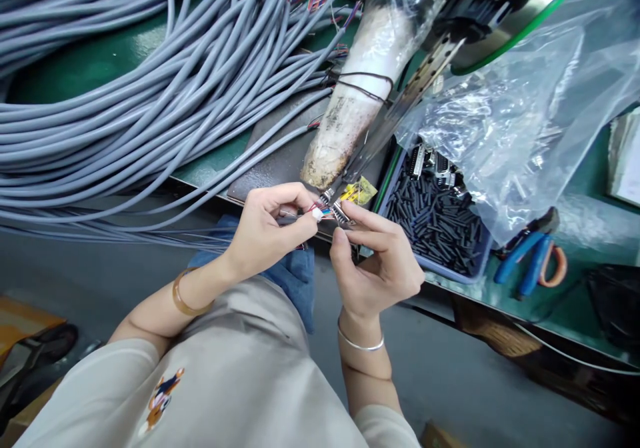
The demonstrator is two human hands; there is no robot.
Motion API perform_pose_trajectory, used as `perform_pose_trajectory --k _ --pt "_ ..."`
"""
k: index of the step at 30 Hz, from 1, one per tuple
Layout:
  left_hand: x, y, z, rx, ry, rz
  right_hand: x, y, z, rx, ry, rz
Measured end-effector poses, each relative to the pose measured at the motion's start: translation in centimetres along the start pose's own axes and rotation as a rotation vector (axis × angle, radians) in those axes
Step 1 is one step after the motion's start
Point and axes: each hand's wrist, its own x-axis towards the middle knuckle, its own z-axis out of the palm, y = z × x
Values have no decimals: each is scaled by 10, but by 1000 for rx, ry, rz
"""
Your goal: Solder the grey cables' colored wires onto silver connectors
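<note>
My left hand [273, 225] is closed in a pinch on thin coloured wires [326, 213], with a white tip covering on one finger. My right hand [377, 255] grips a small metal multi-pin connector [341, 213] between thumb and fingers. The wires meet the connector's pin side between both hands; whether each one is joined is too small to tell. Just above the fingers, the lower end of a dark slanted metal bar [385, 128] comes down beside a second small connector [326, 197]. A yellow-marked piece [357, 191] lies behind the right fingertips.
Grey cables [150, 121] cover the bench's left side. A white, plastic-wrapped tube [345, 108] leans over the work, with a green-rimmed reel [520, 21] above. To the right are a blue tray [475, 276] of black sleeves and connectors, clear plastic bags [505, 115] and blue-handled cutters [530, 261].
</note>
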Motion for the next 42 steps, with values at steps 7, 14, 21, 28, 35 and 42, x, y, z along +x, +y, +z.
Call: perform_pose_trajectory --k 7,14,21,28,35,42 --pt "-1 -3 -3 12 -10 -37 -6 3 0 -26 -20 -23" --pt "-2 0 -2 21 -8 -44 -5 1 1 44 -6 30" --pt "-4 0 -1 67 30 -26 -6 -3 0 56 -17 56" --pt "-3 1 0 121 43 -8 -2 0 0 18 -13 16" --pt "0 2 0 129 23 1 0 2 1 42 -18 30" --pt "-1 3 1 187 36 0 0 2 2 39 -9 34"
